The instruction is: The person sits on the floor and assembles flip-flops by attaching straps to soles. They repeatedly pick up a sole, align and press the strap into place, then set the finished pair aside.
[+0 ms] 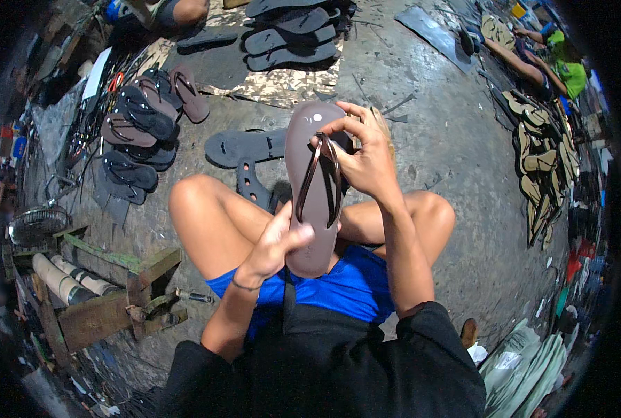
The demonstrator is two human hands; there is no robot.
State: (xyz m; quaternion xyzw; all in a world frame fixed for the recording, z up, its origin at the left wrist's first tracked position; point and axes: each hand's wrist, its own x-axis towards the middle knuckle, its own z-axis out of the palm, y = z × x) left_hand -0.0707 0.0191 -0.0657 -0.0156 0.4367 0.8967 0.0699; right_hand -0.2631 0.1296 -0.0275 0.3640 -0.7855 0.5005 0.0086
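A brown flip-flop [315, 254] is held up over my lap, toe end pointing away from me. Its shiny dark strap [312, 181] runs from the toe post to both sides of the sole. My left hand [274, 247] grips the heel half from the left edge, its thumb across the top and slightly blurred. At the toe end, my right hand [366, 153] pinches the strap at the toe post, with other fingers reaching behind the sole. Past my knees, a dark grey sandal-shaped piece [244, 148] and a dark piece with holes [253, 184] lie on the floor.
Stacked dark soles [289, 42] lie ahead on patterned sheeting. Finished flip-flops [140, 111] are piled at the left, above a wooden frame [91, 320] and a fan [39, 223]. Tan flip-flops [537, 164] line the right side, near another person [568, 66] in green.
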